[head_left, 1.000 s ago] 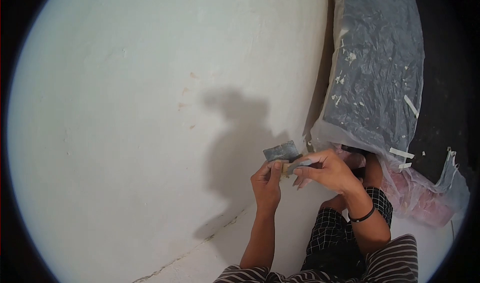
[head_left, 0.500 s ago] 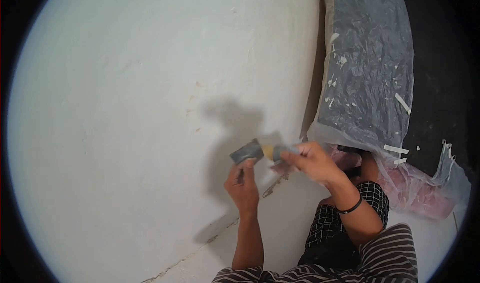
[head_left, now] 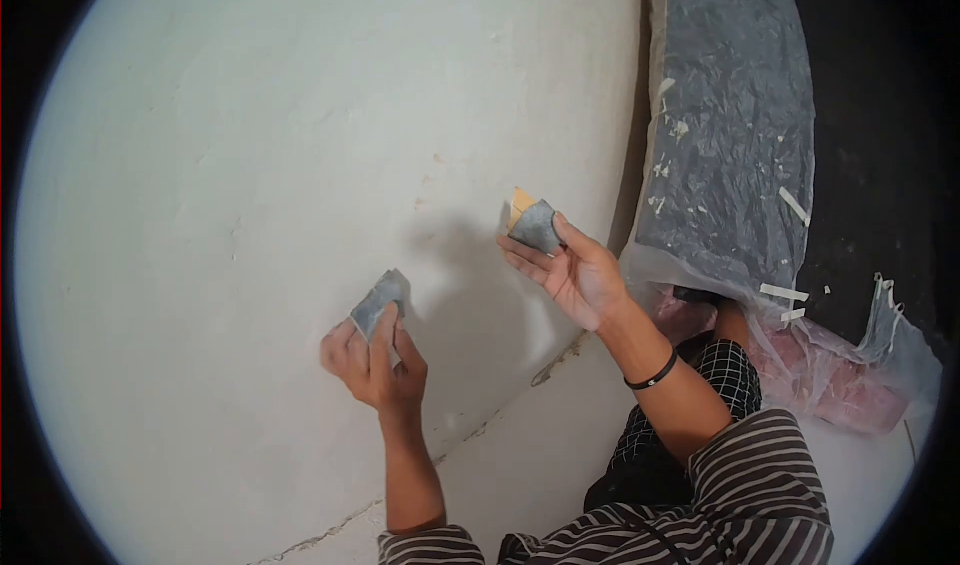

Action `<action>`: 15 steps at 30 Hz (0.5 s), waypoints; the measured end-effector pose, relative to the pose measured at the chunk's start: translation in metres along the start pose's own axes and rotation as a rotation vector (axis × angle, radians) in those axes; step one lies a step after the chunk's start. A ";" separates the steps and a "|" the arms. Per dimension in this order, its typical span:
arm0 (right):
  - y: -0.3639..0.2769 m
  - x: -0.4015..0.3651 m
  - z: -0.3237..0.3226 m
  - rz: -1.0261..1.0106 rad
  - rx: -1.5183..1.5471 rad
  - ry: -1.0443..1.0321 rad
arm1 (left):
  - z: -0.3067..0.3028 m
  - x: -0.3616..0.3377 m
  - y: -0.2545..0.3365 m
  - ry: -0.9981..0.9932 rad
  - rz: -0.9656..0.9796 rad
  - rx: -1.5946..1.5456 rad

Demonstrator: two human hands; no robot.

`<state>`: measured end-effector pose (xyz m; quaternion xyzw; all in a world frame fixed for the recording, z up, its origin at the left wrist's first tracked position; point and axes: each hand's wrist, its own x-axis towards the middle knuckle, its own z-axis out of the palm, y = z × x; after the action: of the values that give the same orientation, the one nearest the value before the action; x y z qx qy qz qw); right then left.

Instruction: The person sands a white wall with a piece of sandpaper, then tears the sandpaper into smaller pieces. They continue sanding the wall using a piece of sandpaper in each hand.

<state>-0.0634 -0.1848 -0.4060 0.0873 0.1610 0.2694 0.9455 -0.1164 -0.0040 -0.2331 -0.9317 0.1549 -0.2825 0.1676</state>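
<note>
As the left hand (head_left: 385, 365) grips something grey (head_left: 377, 301), plastic (head_left: 880, 317) covers pink material (head_left: 852, 397)

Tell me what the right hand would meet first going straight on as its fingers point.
The right hand would probably meet the white wall, near its faint brownish marks; no other object shows in that line. The remaining gap is unclear.
</note>
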 end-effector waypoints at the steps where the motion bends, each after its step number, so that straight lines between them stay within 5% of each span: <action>1: 0.007 0.001 -0.002 -0.007 -0.005 0.001 | -0.005 -0.003 -0.008 0.016 0.048 0.058; 5: 0.019 0.010 0.007 -0.058 -0.043 0.058 | -0.012 0.011 -0.033 0.063 0.108 0.195; 15: 0.036 0.024 0.012 -0.396 -0.686 0.259 | 0.010 0.003 -0.038 0.051 0.202 0.181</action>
<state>-0.0572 -0.1428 -0.3919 -0.2998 0.1930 0.1293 0.9253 -0.1011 0.0311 -0.2248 -0.8850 0.2261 -0.3004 0.2747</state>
